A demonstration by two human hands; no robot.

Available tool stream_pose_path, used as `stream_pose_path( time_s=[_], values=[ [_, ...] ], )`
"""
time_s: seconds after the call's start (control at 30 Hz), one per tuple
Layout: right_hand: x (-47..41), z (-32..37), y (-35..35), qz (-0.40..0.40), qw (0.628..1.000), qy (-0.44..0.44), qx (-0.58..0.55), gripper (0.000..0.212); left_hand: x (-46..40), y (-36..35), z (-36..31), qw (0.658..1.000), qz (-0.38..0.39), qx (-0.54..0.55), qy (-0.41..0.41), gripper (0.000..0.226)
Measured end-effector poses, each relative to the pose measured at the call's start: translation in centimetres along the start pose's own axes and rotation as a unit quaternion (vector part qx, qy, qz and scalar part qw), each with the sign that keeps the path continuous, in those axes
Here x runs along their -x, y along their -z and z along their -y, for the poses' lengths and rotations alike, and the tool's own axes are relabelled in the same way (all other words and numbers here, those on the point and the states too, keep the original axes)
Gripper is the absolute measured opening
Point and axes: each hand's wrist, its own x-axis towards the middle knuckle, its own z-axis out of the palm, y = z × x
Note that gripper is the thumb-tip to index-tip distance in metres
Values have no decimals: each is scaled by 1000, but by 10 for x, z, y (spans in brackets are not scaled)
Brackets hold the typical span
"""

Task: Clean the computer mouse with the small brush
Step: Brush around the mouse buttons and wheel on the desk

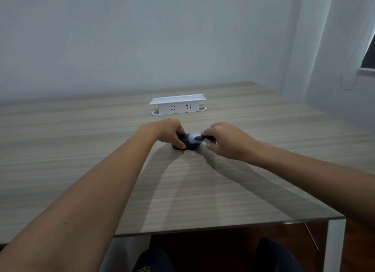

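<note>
A dark computer mouse (189,145) rests on the wood-grain table (101,150), near its middle. My left hand (170,131) grips the mouse from its left side, thumb and fingers around the body. My right hand (223,140) pinches a small brush with a dark handle (202,138). Its pale bristle end lies blurred over the top of the mouse. The far side of the mouse is hidden by my fingers.
A white socket box (177,105) with two outlets stands on the table behind the hands. The table's near edge and a white leg (334,247) are at the lower right. My knees show below the edge. A wall rises behind.
</note>
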Motion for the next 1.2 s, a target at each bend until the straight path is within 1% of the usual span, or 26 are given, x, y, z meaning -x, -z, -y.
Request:
stream_pose_path(
  time_s=[0.03, 0.07, 0.13, 0.17, 0.2, 0.33, 0.47, 0.6, 0.67, 0.73, 0.83, 0.9, 0.97, 1.13, 1.2],
  values=[
    [3, 2, 0, 7, 1000, 23, 17, 24, -2, 0, 1, 1000, 5, -1, -4, 59],
    [4, 4, 0, 12, 999, 38, 29, 25, -3, 1, 1, 1000, 12, -1, -7, 52],
    [5, 8, -1, 14, 997, 61, 51, 28, -4, 2, 0, 1000, 19, 0, -7, 27],
    [4, 9, -3, 17, 995, 69, 67, 29, -5, 3, 0, 1000, 20, 3, -8, 18],
    [3, 10, -5, 20, 994, 74, 84, 30, -5, 4, 0, 1000, 20, 6, -9, 15],
    [3, 5, -6, 51, 984, 74, 157, 30, -4, 2, 1, 1000, 14, 10, -3, 27],
    [2, 1, -2, 68, 976, 61, 197, 30, -4, 2, 1, 1000, 11, 15, 4, 37],
    [1, 15, -4, 40, 979, 102, 171, 23, -4, 2, 4, 1000, 18, 21, 1, 40],
    [0, 21, -5, 42, 981, 116, 149, 21, -5, 1, 5, 1000, 18, 19, -2, 42],
    [-1, 19, -4, 54, 980, 104, 164, 22, -6, 0, 6, 1000, 15, 19, -1, 42],
    [-2, 7, -2, 65, 972, 63, 219, 26, -6, 0, 6, 1000, 10, 23, 2, 44],
    [-2, 2, 1, 72, 967, 58, 239, 27, -6, 1, 4, 1000, 8, 19, 0, 44],
    [-2, 4, 3, 66, 968, 62, 235, 28, -6, 2, 4, 1000, 5, 24, 1, 44],
    [-7, 21, 1, 51, 981, 93, 165, 30, -3, 1, 5, 999, 8, 34, 6, 51],
    [-7, 21, 0, 56, 981, 90, 165, 30, -2, 1, 4, 1000, 6, 30, 8, 52]
  ],
)
